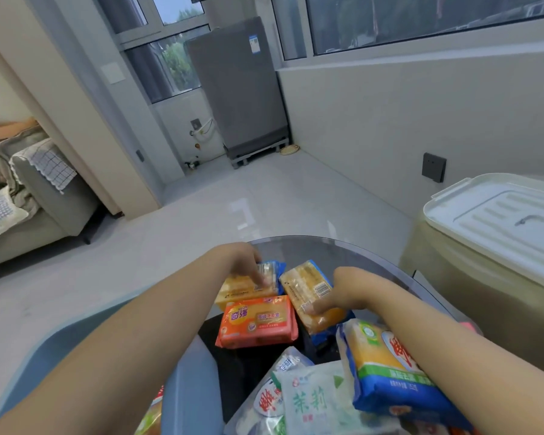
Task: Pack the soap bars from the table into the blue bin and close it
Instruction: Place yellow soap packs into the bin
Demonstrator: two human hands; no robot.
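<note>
On the worktop (374, 249), the left hand (244, 262) grips the far yellow soap bar (248, 285); right hand (343, 291) fingers curl around another yellow bar (311, 293).

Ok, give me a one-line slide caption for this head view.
Left hand and right hand each grip a yellow soap bar beyond the orange soap bar on the glass table.
</note>
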